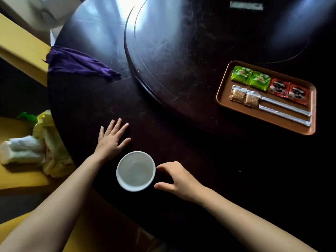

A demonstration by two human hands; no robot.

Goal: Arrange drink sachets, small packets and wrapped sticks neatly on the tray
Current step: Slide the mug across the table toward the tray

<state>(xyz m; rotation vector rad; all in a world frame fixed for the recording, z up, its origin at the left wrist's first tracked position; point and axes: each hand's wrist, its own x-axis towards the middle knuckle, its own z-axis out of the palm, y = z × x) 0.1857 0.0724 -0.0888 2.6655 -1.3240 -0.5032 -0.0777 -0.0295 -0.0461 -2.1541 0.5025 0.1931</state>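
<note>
A brown tray (223,99) lies at the right of the dark round table. On it two green tea sachets (250,78) and two red coffee sachets (289,90) form the far row. Two small brown sugar packets (243,96) and two white wrapped sticks (285,110) form the near row. My left hand (113,138) rests flat on the table, fingers spread, holding nothing. My right hand (175,176) sits just right of a white empty cup (136,170), thumb and fingers curved apart around its side; whether they touch the cup is unclear.
A purple cloth (78,63) lies at the table's left edge. A large dark turntable (181,51) fills the table's centre. Yellow seating (20,44) at the left holds plastic bags and a white packet (21,151).
</note>
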